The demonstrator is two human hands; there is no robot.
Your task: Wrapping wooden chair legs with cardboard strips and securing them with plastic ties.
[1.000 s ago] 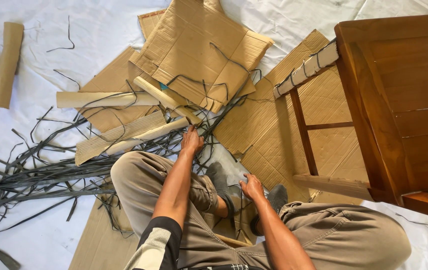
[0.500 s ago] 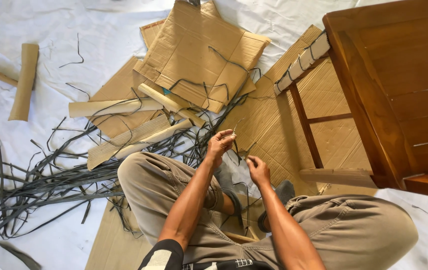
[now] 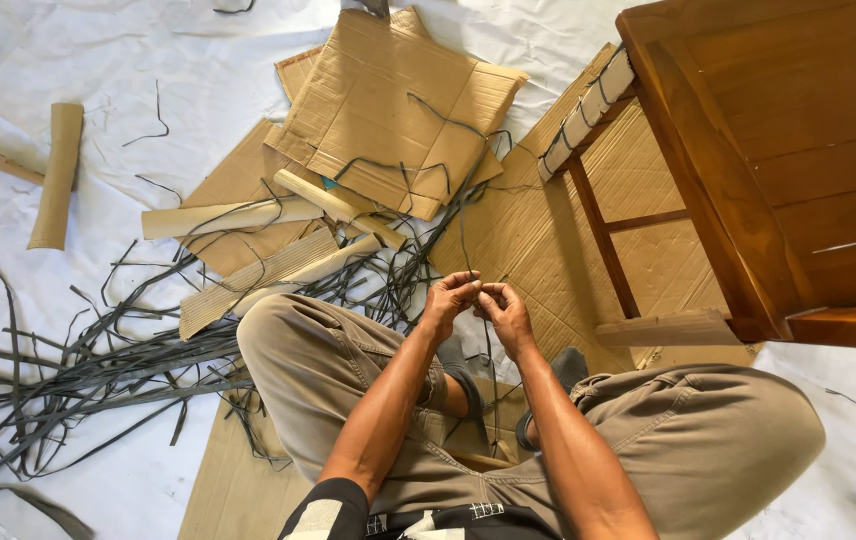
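Both hands meet just in front of the person's crossed knees, below and left of the wooden chair (image 3: 778, 170): the left hand (image 3: 448, 297) and the right hand (image 3: 504, 310) pinch between their fingertips a thin dark strap (image 3: 464, 232), which runs up from the hands towards the flattened cardboard box (image 3: 398, 105). To do this well, I judge the grip should stay close to the strap's end, with the strap kept flat rather than twisted. The strap looks narrow, stiff and ribbon-like; left of the chair, a tangled heap of the same grey straps (image 3: 78, 370) sprawls over the white sheet (image 3: 148, 60). The cardboard is brown, ribbed and creased, some rolled into tubes, and the chair's wood is smooth and reddish.
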